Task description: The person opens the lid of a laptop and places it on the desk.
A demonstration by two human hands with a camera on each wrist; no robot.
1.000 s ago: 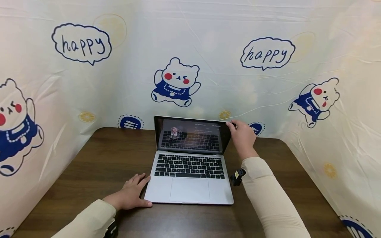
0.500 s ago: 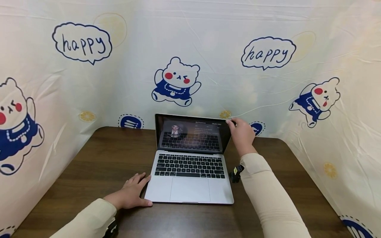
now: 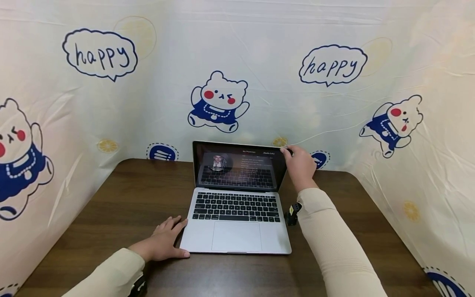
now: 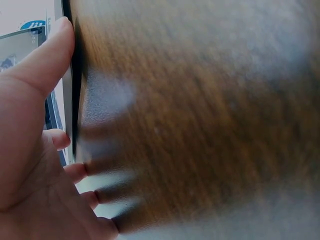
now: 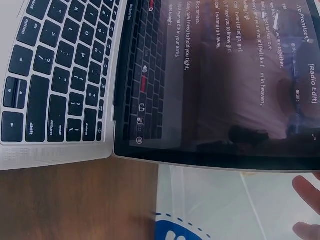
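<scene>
In the head view a silver laptop (image 3: 198,239) stands unfolded on the table, keyboard toward me. Its screen (image 3: 256,165) is lit, with a round picture at the left and lines of text at the right. My right hand (image 3: 301,167) pinches the screen's top right corner between thumb and fingers. Only some of its fingertips (image 5: 306,192) show in the right wrist view, just past the screen's edge. My left hand (image 3: 161,244) rests on the table with fingers spread, thumb at the laptop's front left corner and forefinger at its left side.
The brown wooden table (image 3: 111,206) extends on both sides of the laptop. A pale curtain (image 3: 278,24) printed with bears and "happy" bubbles hangs close around the table's back and sides. A black wrist camera (image 3: 293,213) sits under the right sleeve.
The screen's top edge has risen slightly in the head view, with my right hand moving a little forward along with it. My left hand and the keyboard base have stayed put.
</scene>
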